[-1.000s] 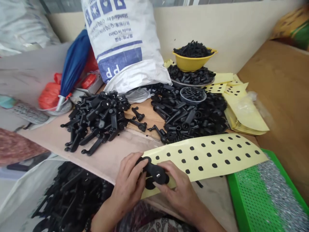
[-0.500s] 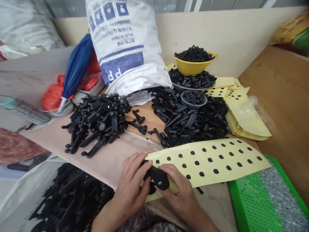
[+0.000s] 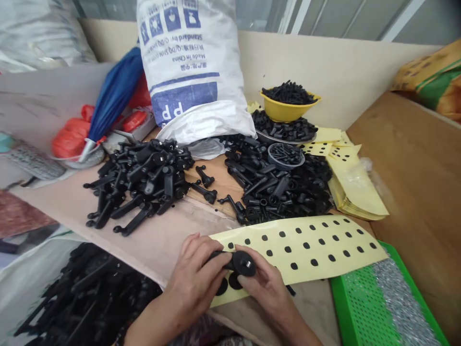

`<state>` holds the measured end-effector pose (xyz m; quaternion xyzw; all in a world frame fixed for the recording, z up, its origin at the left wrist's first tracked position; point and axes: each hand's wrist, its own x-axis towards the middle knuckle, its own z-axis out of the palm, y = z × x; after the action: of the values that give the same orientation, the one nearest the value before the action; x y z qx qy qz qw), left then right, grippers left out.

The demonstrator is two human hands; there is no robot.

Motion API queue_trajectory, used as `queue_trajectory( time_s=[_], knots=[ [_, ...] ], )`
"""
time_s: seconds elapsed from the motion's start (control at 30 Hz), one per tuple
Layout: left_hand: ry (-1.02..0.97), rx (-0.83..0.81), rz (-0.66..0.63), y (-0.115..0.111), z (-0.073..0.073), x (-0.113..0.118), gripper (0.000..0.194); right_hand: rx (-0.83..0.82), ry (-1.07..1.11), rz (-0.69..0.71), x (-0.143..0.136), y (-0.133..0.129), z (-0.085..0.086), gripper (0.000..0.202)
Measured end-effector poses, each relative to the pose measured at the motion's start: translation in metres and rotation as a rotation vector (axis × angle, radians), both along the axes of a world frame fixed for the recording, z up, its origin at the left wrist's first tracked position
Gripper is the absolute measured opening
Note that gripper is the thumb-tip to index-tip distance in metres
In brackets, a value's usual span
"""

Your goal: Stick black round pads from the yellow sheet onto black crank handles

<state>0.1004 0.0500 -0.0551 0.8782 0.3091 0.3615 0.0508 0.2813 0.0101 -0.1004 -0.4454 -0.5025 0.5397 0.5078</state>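
Black handle point(image 3: 236, 262) pinched between left hand point(image 3: 196, 271) and right hand point(image 3: 267, 281) (yellow sheet point(image 3: 297, 254) beneath); best steadied firmly, fingers off the round face point(image 3: 245, 264).

black handle point(image 3: 239, 262): left end hidden | white sack point(image 3: 194, 67): top cut off

Diffuse, mod. bright light on my remote feed; shadows soft. At R hand point(image 3: 268, 283), I see a tiny glint on the black part point(image 3: 240, 262). Below-left of L hand point(image 3: 190, 276), dark heap point(image 3: 91, 293) loses detail. Beyond R hand, pale glare on clear plastic point(image 3: 355, 174). Far left of L hand, bottle point(image 3: 36, 162) approx. blurred; right of R hand, green tray point(image 3: 372, 293) stretched, wide-angle.
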Motion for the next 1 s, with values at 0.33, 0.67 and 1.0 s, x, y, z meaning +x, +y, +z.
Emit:
queue_trajectory(
  time_s=[0.33,0.67,1.0],
  knots=[
    [-0.034,-0.054,-0.031,0.0,-0.005,-0.004,0.022,0.032,-0.032,0.014,0.0,0.0,-0.001,0.041],
    [-0.038,-0.269,-0.07,-0.005,-0.003,-0.002,0.028,0.052,-0.072,0.037,0.001,-0.002,0.004,0.037],
    [-0.081,-0.409,-0.051,-0.011,-0.009,-0.003,0.029,0.066,-0.157,0.056,0.001,-0.002,0.01,0.04]
  ],
)
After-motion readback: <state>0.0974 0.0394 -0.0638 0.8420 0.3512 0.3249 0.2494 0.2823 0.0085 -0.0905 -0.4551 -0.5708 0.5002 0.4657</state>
